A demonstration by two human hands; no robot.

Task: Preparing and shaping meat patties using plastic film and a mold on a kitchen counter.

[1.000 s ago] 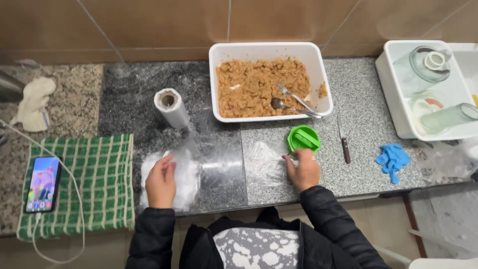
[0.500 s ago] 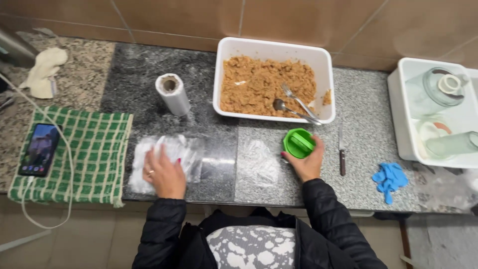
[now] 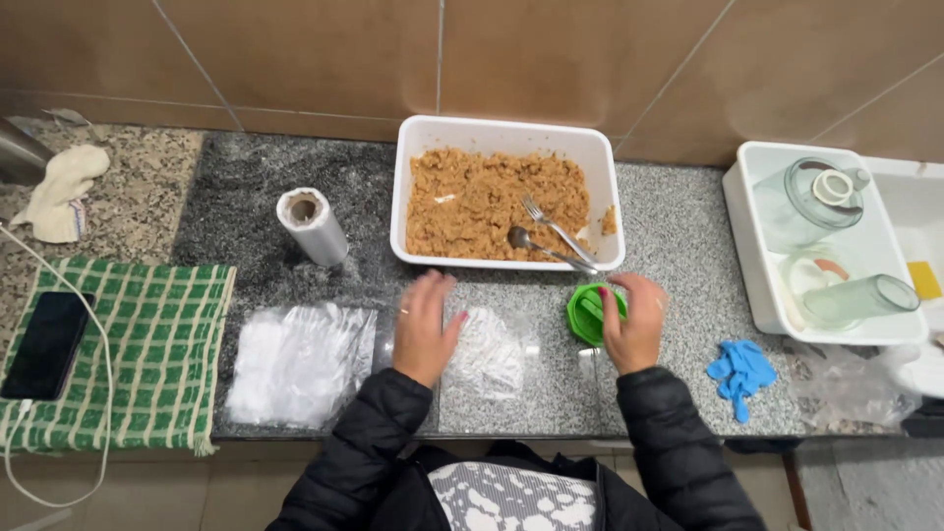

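Centre frame on the desk [image 3: 688, 246]: our right hand [image 3: 634, 320] curls around the green press [image 3: 594, 313], rigid light plastic, grip by rim. Our left hand [image 3: 425, 324] spread flat beside the plastic sheet [image 3: 489, 354], thin, floppy, slippery; pinch an edge.

The right hand [image 3: 634, 323] covers part of the green round mould [image 3: 591, 313] at its three o'clock side. A metal object [image 3: 20, 152] at nine o'clock is cut off. The left hand [image 3: 425, 327] is motion-blurred.
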